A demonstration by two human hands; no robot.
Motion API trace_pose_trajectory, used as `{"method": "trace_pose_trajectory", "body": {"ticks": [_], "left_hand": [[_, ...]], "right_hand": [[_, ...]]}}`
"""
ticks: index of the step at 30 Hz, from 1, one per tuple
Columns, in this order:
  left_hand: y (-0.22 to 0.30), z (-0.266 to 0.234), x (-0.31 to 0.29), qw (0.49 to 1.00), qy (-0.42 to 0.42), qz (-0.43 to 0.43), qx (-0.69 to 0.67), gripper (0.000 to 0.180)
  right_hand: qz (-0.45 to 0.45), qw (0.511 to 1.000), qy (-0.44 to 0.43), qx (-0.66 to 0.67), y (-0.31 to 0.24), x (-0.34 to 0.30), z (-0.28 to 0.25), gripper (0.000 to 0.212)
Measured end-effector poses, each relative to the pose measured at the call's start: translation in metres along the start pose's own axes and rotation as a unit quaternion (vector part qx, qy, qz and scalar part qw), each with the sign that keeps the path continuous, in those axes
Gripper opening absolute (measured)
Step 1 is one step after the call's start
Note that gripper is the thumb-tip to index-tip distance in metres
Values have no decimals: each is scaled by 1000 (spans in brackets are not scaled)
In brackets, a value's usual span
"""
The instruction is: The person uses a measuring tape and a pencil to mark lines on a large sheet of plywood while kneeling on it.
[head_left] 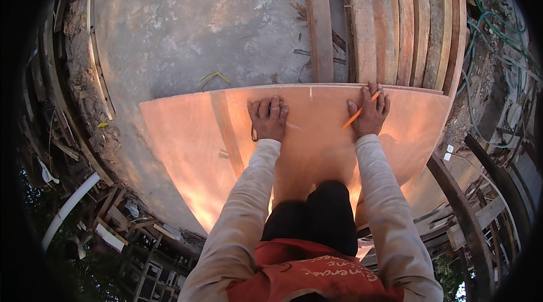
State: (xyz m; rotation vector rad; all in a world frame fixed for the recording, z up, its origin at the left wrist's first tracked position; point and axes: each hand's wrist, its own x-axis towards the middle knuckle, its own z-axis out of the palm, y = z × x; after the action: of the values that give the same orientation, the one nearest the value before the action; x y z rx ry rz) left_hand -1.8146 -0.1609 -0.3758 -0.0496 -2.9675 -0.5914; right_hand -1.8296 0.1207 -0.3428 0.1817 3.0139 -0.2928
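- A matte red cloth garment (308, 268) with pale lettering is covering the person's torso, above soft black trousers (310, 208).
- Wrinkled, off-white fabric sleeves (244, 203) are running forward along both arms, nearly straight and roughly parallel.
- A broad, thin, smooth reddish-brown plywood sheet (317, 115) is lying in front of the person, catching bright patches of light at its left and lower parts; a short white mark (310, 93) is showing by its far edge.
- The left hand (268, 122) is resting palm down on the sheet, its fingers bent and slightly apart, pointing toward the far edge.
- The right hand (369, 116) is closing its fingers around a slim orange pencil (359, 110), slanting with its lower end toward the left hand; its fingertips are reaching the sheet's far edge.
- Beyond the sheet, long, straight, rough-grained wooden planks (396, 24) are lying side by side at the right, with a single brown plank (318, 24) lying apart to their left.
- Mottled grey concrete (198, 24) is spreading at the far left, while a thin, looping green hose (486, 19) is curling at the far right.
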Motion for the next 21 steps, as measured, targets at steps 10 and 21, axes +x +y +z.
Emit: {"method": "trace_pose_trajectory", "body": {"ticks": [10, 21], "left_hand": [[4, -5, 4, 998, -57, -6, 29, 44], [9, -7, 2, 999, -40, -4, 35, 42]], "right_hand": [[2, 1000, -24, 14, 11, -1, 6, 59], [-11, 1000, -21, -7, 15, -8, 12, 56]]}}
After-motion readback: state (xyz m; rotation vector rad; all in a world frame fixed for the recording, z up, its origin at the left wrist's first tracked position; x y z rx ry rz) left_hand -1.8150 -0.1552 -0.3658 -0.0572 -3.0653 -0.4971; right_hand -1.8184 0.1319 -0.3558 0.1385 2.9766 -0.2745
